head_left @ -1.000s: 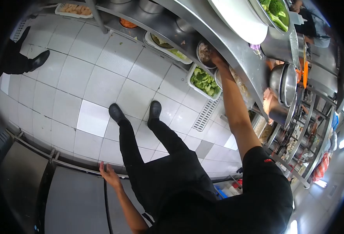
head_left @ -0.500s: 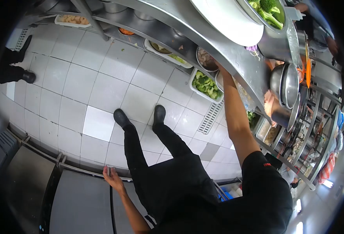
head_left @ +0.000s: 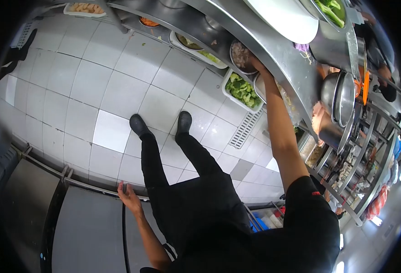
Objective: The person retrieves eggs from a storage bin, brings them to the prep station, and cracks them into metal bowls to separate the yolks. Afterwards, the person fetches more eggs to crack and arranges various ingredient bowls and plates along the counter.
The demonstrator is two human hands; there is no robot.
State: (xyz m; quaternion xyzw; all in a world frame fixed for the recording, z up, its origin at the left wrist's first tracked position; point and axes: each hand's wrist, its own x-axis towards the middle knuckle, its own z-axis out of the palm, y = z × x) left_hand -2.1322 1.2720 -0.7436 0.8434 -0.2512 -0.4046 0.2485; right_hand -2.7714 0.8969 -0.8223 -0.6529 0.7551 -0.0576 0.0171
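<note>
My right hand [head_left: 258,65] reaches under the edge of the steel counter [head_left: 280,68] to the side of a metal bowl [head_left: 240,55] of pale, raw-looking pieces. Its fingers are mostly hidden at the bowl, so I cannot see whether they grip anything. Beside that bowl is a white tub of broccoli [head_left: 241,91]. My left hand [head_left: 130,199] hangs low on the left, near the metal rail of a grey cabinet [head_left: 89,227]. Its fingers are apart, with nothing visible in them.
On the counter are a large white plate [head_left: 291,22], a bowl of broccoli [head_left: 330,11] and stacked metal bowls [head_left: 334,98]. The lower shelf holds shredded orange food [head_left: 149,22] and other tubs. Another person's dark shoe [head_left: 28,44] shows at far left on the tiled floor [head_left: 123,91].
The view has shifted slightly. My right hand stays at the bowl of pale pieces, and more of the bowl's contents shows. The other person's feet have moved left, partly out of view.
</note>
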